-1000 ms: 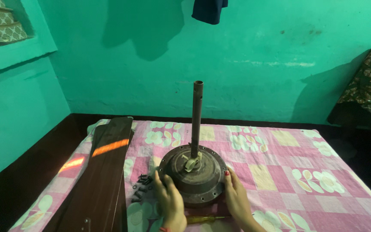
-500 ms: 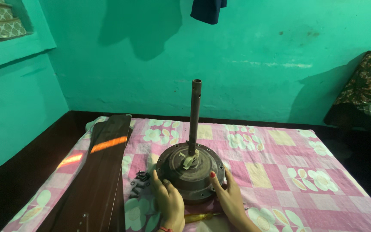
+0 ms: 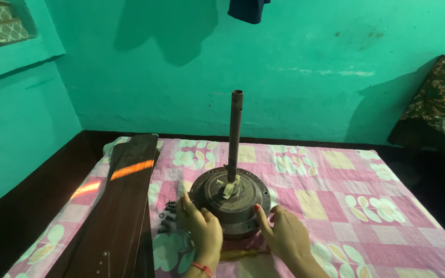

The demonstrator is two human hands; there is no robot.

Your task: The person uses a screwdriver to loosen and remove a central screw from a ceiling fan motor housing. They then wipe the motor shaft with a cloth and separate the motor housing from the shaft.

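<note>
A round dark ceiling-fan motor (image 3: 231, 202) stands on a pink patterned cloth (image 3: 336, 195), with a rusty upright rod (image 3: 235, 135) rising from its middle. My left hand (image 3: 201, 226) grips the motor's near-left rim. My right hand (image 3: 284, 237) presses against its near-right rim, fingers spread. Pale wire ends sit at the rod's base.
Long dark fan blades (image 3: 122, 206) lie stacked on the left of the cloth. Several small dark screws (image 3: 167, 216) lie between the blades and the motor. A yellowish screwdriver handle (image 3: 243, 253) lies in front of the motor. A dark floor surrounds the cloth; a patterned bundle (image 3: 439, 98) sits far right.
Both hands stay on the motor's rim while it turns slightly. My right hand has slid along the near-right edge. The view has shifted a little.
</note>
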